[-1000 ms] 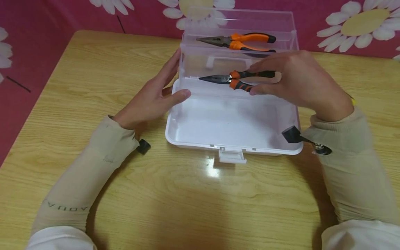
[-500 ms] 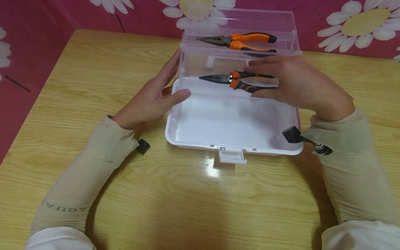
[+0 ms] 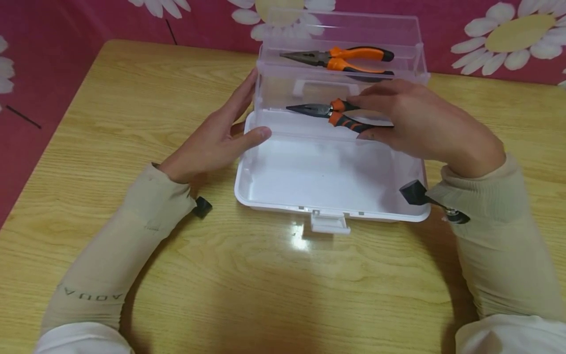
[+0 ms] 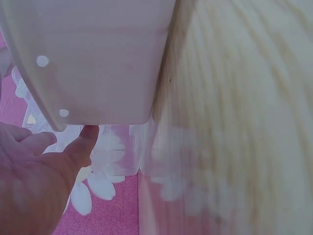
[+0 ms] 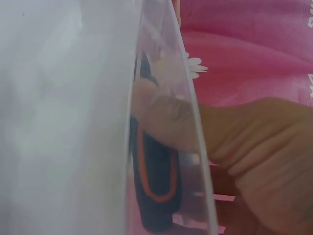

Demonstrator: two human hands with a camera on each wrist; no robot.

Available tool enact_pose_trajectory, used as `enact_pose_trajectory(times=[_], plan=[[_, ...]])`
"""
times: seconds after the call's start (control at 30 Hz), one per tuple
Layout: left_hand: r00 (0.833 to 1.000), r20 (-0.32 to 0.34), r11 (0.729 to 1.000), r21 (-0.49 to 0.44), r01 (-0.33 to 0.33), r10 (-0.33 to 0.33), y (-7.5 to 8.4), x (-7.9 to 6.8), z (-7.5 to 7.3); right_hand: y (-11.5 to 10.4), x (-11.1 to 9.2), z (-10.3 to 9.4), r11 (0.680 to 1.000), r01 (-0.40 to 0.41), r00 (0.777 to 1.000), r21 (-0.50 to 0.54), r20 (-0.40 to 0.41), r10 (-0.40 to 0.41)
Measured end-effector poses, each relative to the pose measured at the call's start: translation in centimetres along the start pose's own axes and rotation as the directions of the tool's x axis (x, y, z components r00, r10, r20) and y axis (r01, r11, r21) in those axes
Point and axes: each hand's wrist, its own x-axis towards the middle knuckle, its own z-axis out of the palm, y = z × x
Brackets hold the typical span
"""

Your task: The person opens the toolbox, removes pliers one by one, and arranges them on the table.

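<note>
My right hand (image 3: pixel 424 120) grips the black-and-orange handles of a pair of needle-nose pliers (image 3: pixel 347 120), whose jaws point left inside the clear lid (image 3: pixel 276 88). Through the clear plastic in the right wrist view, the thumb (image 5: pixel 161 115) lies over a dark handle (image 5: pixel 159 171) with an orange outline. My left hand (image 3: pixel 218 135) rests at the left side of the white toolbox (image 3: pixel 243 194), fingers extended behind it and thumb over the rim. In the left wrist view, a fingertip (image 4: pixel 90 131) touches the box's edge.
Another pair of needle-nose pliers (image 3: pixel 340 59), with orange handles, lies higher up in the raised clear lid. A white latch (image 3: pixel 329 222) hangs at the box's front. Behind the wooden table (image 3: pixel 199 275) stands a pink flowered wall (image 3: pixel 208 29).
The right hand's fingers spread and then closed back on the handles. The pliers have shifted slightly right. The left hand has stayed at the box's side.
</note>
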Motion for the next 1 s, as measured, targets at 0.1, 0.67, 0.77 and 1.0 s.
enact_pose_trajectory(times=[0.1, 0.67, 0.77, 1.0], plan=[[1.0, -0.002, 1.0, -0.002, -0.006, 0.006, 0.0, 0.0, 0.0, -0.3, -0.1, -0.1, 0.999, 0.038, 0.998, -0.023, -0.039, -0.039], [1.0, 0.005, 1.0, 0.003, 0.005, -0.005, 0.0, 0.0, -0.1, -1.5, -0.7, -0.4, 0.982, 0.037, 0.983, -0.183, -0.171, -0.069], [1.0, 0.006, 1.0, 0.005, 0.011, -0.011, 0.0, -0.1, 0.0, -1.8, -0.8, -0.4, 0.972, 0.032, 0.978, -0.232, -0.194, -0.079], [1.0, 0.003, 1.0, 0.024, 0.021, -0.021, 0.1, -0.1, -0.1, -2.6, -0.8, -0.4, 0.954, -0.013, 0.967, -0.299, -0.247, -0.065]])
